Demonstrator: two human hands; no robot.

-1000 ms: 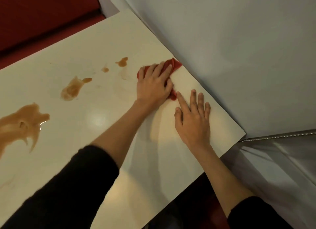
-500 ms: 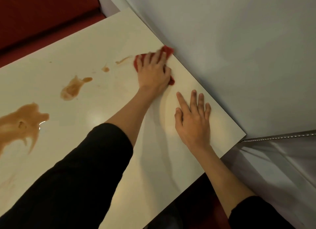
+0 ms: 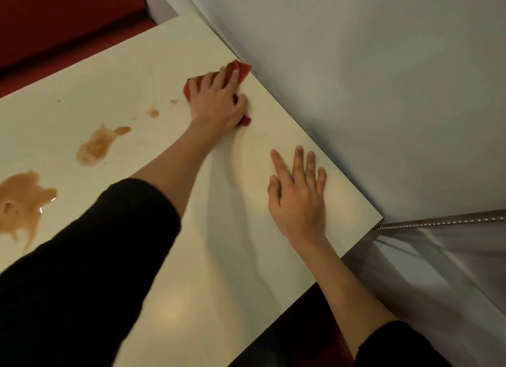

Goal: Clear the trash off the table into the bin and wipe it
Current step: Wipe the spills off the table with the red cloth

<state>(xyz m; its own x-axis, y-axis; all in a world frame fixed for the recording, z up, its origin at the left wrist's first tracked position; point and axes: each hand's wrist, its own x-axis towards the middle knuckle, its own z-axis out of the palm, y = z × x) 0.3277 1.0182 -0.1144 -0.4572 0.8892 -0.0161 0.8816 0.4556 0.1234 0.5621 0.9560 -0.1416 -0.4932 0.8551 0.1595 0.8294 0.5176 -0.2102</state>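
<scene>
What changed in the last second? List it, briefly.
The left hand pushed the red cloth farther up the table, away from the right hand, wiping the nearest brown spot down to a faint trace. The right hand stayed flat; the larger brown spills are untouched.

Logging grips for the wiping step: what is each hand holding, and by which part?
The left hand presses the red cloth to the table, fingers spread over its middle; only its corners show. The right hand lies flat, holding nothing.

Black left sleeve, black right sleeve (cuffs end mid-forearm); left hand, right hand bare.
</scene>
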